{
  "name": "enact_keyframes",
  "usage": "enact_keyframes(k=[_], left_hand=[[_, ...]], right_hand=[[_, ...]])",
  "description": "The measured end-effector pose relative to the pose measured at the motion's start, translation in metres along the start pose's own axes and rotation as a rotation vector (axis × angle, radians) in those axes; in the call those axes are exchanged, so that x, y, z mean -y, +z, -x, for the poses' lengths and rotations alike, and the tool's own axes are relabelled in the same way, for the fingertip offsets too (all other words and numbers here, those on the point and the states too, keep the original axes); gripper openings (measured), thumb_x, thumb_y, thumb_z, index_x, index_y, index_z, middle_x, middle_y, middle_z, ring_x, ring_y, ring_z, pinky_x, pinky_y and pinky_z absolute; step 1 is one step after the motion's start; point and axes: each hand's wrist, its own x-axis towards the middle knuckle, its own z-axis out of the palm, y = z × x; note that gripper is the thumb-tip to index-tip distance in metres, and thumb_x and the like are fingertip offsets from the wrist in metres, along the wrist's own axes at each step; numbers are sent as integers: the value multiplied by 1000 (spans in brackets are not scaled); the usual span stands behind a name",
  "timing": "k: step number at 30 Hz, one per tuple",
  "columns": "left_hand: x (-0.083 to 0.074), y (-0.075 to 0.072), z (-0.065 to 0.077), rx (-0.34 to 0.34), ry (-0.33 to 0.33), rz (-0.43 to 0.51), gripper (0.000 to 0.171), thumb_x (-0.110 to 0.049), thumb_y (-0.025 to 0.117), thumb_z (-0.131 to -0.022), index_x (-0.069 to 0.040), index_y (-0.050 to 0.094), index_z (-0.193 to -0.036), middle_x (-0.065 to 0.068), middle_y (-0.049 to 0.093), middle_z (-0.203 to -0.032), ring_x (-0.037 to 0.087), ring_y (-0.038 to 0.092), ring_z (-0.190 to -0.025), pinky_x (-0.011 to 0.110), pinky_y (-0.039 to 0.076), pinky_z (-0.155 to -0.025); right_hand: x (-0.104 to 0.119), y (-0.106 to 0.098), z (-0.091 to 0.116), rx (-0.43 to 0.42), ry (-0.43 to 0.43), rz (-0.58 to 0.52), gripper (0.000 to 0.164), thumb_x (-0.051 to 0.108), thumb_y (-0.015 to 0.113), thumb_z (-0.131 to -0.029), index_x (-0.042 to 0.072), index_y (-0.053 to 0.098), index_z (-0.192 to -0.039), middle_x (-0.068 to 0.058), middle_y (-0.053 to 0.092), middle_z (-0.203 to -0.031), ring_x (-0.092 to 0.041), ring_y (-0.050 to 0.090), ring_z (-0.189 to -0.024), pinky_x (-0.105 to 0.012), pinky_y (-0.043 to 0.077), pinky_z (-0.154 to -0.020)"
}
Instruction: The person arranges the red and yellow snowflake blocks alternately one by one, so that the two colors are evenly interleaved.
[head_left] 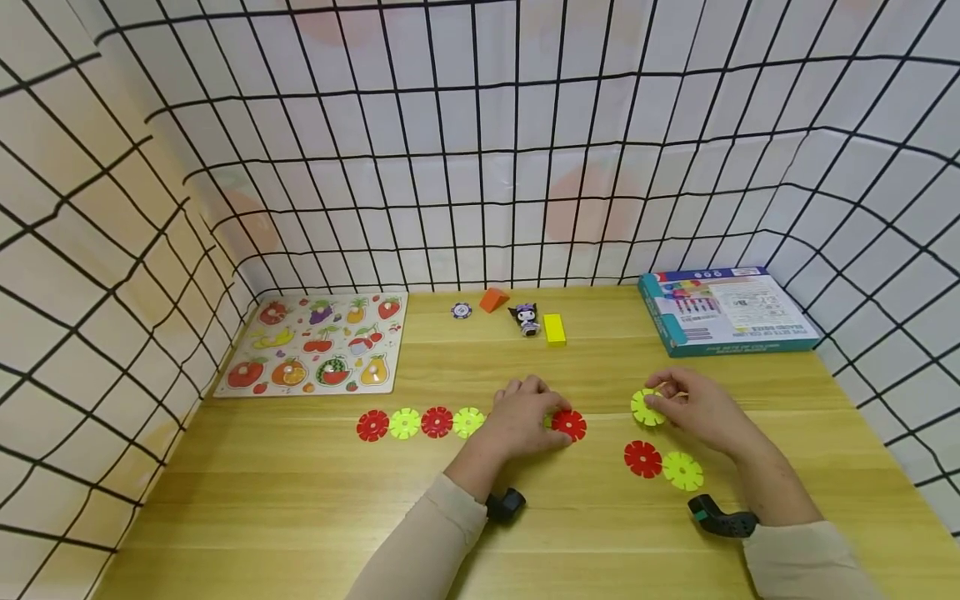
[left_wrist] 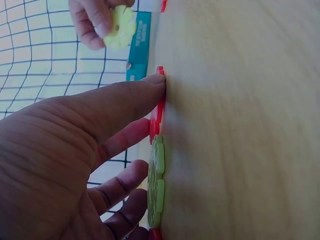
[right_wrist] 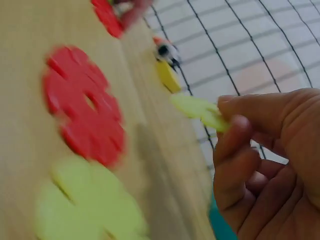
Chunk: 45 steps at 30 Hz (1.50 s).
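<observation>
A row of notched plastic discs, red and yellow-green in turn, lies flat on the table. At the row's right end is a red notched disc [head_left: 568, 425], pinched at its edges by the left hand's [head_left: 521, 421] thumb and index finger. That hand covers the middle of the row; a green disc [left_wrist: 156, 180] shows beneath its other fingers. The right hand [head_left: 697, 408] holds a yellow-green notched disc [head_left: 647, 407] between thumb and fingers, raised above the table in the right wrist view. Below it lie a loose red disc [head_left: 642, 459] and a yellow-green disc [head_left: 682, 471].
A wooden fruit puzzle board [head_left: 311, 343] lies at the back left, a flat toy box [head_left: 731, 312] at the back right. Between them are a small round token [head_left: 461, 311], an orange block [head_left: 493, 299], a figurine [head_left: 527, 319] and a yellow block [head_left: 554, 330]. Gridded cloth walls surround the table.
</observation>
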Motion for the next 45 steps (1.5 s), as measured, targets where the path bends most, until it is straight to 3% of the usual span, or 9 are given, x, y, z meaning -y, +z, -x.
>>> enact_keyframes(k=[3,6,16,29,40,45], left_hand=[[-1,0,0,-5,1,1,40,-50,69,-76,-36,63,-112,-7,45,-109,15,36,-99,34,29,-79],[-2,0,-1,-5,3,-2,40,-51,69,-76,-37,62,-112,-7,45,-109,15,36,-100,35,29,-79],[-4,1,-2,0,7,-9,40,-51,69,-76,-37,62,-113,-8,45,-108,14,36,-100,34,29,-79],[-4,-1,-2,1,3,1,40,-51,69,-76,-37,62,-113,-7,45,-109,15,36,-99,34,29,-80],[-2,-1,-1,12,2,2,40,-51,68,-77,-36,61,-114,-7,44,-110,14,35,-98,34,30,-82],[-2,-1,0,20,5,15,41,-50,68,-77,-35,61,-114,-7,45,-112,14,36,-99,35,30,-83]], right_hand=[[5,14,-2,45,47,-118,31,27,60,-91,10,50,-115,-15,51,-86,-26,56,-64,-31,48,-53],[7,25,-5,73,81,-154,28,20,59,-92,10,50,-116,-15,53,-84,-26,59,-64,-33,49,-52],[6,35,-7,43,15,105,23,21,62,-89,12,57,-109,-5,53,-75,-19,50,-58,-31,43,-50],[10,45,-8,46,17,197,21,27,64,-87,15,60,-104,-3,51,-72,-18,47,-56,-31,40,-51],[16,53,-10,12,69,271,31,41,65,-84,18,58,-103,-3,50,-70,-17,47,-54,-31,38,-49],[15,46,-7,56,48,210,32,43,63,-85,19,58,-106,-3,51,-74,-18,48,-58,-32,39,-52]])
